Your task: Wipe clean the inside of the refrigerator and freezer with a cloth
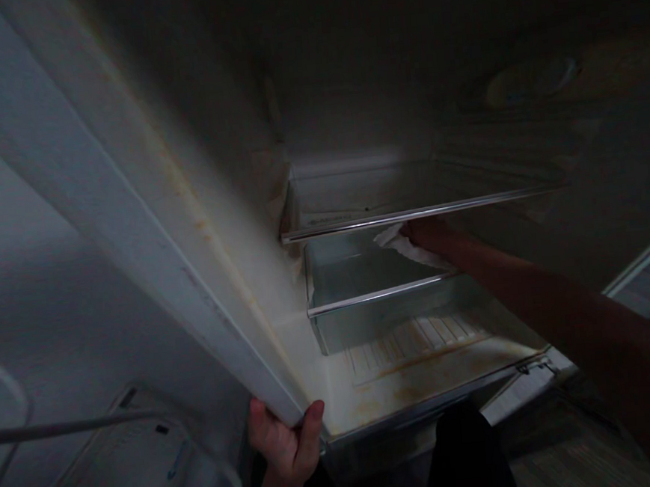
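Note:
My left hand is wrapped around the lower front edge of the refrigerator's left side wall, thumb on the inner side. My right arm reaches into the dim refrigerator from the right. Closed on a crumpled white cloth, my right hand is between the two glass shelves, just above the lower glass shelf. Whether the cloth touches the glass I cannot tell. The upper glass shelf has a bright metal front trim and partly covers the fingers of my right hand.
Below the shelves lies the ribbed refrigerator floor, marked with yellow-brown stains. A light housing is on the right inner wall. At lower left, a white cable crosses in front of a pale plastic panel. My knee is near the front edge.

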Action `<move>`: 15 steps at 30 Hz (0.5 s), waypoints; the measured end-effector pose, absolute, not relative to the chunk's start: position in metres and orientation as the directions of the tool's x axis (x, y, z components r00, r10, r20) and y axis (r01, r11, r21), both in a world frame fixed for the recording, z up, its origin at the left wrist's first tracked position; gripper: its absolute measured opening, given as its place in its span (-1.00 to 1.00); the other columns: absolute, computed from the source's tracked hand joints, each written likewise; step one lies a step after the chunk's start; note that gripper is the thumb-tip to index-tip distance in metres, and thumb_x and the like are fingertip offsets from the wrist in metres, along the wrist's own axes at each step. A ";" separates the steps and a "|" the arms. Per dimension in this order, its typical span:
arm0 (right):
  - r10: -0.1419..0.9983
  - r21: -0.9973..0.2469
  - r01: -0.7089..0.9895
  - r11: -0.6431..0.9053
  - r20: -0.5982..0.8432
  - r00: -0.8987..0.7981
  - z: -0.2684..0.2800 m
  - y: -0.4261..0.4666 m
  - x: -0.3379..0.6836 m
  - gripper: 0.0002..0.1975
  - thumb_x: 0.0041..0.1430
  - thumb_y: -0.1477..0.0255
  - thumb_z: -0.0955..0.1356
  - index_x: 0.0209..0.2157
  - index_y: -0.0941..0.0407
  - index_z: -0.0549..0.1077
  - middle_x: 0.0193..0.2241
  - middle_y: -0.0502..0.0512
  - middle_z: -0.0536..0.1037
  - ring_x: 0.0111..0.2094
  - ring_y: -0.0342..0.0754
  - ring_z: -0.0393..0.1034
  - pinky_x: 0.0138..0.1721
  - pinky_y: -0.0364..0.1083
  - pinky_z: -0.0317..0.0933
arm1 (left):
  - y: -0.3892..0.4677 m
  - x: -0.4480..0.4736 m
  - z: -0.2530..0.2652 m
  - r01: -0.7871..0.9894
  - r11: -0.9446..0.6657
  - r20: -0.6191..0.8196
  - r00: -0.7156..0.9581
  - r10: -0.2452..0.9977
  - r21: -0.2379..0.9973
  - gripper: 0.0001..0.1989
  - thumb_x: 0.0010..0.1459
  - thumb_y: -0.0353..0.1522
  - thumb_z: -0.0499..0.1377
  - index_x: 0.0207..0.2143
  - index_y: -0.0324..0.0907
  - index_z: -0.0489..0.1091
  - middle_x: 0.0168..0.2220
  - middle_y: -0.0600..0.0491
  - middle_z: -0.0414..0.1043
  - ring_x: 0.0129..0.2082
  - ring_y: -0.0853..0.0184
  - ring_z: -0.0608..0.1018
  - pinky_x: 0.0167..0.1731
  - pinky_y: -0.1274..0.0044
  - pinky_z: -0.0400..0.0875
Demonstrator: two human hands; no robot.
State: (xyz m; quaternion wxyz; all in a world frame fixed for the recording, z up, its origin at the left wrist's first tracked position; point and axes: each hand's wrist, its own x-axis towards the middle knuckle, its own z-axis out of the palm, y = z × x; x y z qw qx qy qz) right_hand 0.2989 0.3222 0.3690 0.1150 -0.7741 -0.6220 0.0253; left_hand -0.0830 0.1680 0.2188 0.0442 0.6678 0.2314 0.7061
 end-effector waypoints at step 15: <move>0.904 -0.117 0.897 0.426 0.009 -0.428 0.362 0.315 0.102 -0.29 0.42 0.14 0.07 0.46 0.21 0.02 0.46 0.24 -0.16 0.47 0.30 -0.30 0.41 0.31 -0.24 | 0.169 -0.088 0.208 0.264 -0.840 0.880 -0.178 0.440 0.473 -0.07 0.01 -0.51 0.37 0.36 0.06 0.06 0.28 -0.08 0.26 0.15 0.17 0.50 -0.12 0.54 0.57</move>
